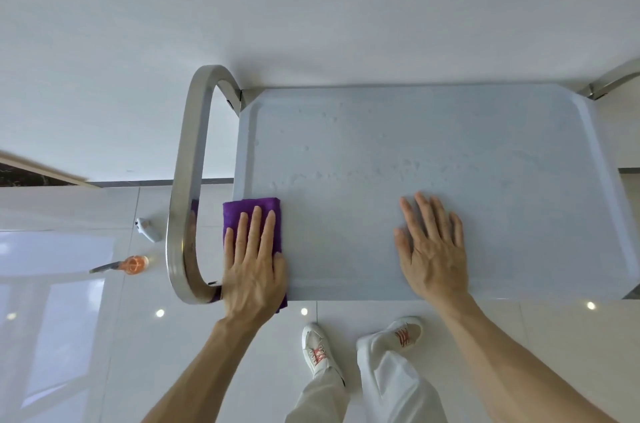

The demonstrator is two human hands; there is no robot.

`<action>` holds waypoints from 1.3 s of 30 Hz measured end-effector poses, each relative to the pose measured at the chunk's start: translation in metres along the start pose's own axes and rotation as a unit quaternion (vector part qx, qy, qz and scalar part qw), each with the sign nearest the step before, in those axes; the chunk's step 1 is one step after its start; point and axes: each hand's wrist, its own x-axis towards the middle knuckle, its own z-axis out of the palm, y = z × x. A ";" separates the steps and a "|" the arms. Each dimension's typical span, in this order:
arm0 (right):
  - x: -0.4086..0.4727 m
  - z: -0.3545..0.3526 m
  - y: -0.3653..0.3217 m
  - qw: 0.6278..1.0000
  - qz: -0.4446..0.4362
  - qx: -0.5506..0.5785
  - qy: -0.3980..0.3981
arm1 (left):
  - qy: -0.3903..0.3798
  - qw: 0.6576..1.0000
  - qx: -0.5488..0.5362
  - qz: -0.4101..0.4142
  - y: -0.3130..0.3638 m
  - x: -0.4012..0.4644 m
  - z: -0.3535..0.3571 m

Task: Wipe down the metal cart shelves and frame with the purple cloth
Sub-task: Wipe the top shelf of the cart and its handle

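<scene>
Two hands lie on the cart's top shelf [433, 145]: the left hand [254, 266] is spread flat with straight fingers, pressing the folded purple cloth [251, 211] onto the shelf's near corner, just beside the curved steel handle [188, 180]; the right hand [433, 249] rests flat and bare-palmed on the shelf, further along the near edge from the handle, holding nothing. To do this stroke well, I would judge, the left palm should keep even pressure and carry the cloth away from the handle in long overlapping passes, working from the near edge toward the far rim, while the right hand steadies the cart against rolling. Beads of water or spray speckle the middle and far part of the shelf, so that area looks unwiped; the raised rim and corners will want a fingertip run. Beyond the handle, on the glossy white tiled floor, lie a small white bottle [149, 228] and an orange-topped bottle [133, 265]. White shoes [317, 350] stand below the shelf's near edge.
</scene>
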 end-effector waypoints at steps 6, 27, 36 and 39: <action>0.000 0.007 0.004 1.000 0.005 -0.016 0.008 | -0.019 0.997 0.039 0.061 0.065 0.015 0.025; 0.003 0.007 0.003 1.000 0.010 -0.009 0.013 | 0.041 0.998 0.032 -0.039 0.073 0.135 0.023; 0.002 0.010 0.006 1.000 0.004 -0.008 0.023 | 0.001 0.980 0.029 0.194 0.111 0.103 0.035; 0.005 0.006 0.005 1.000 0.005 0.000 0.024 | 0.015 0.987 0.053 0.148 0.063 0.128 0.016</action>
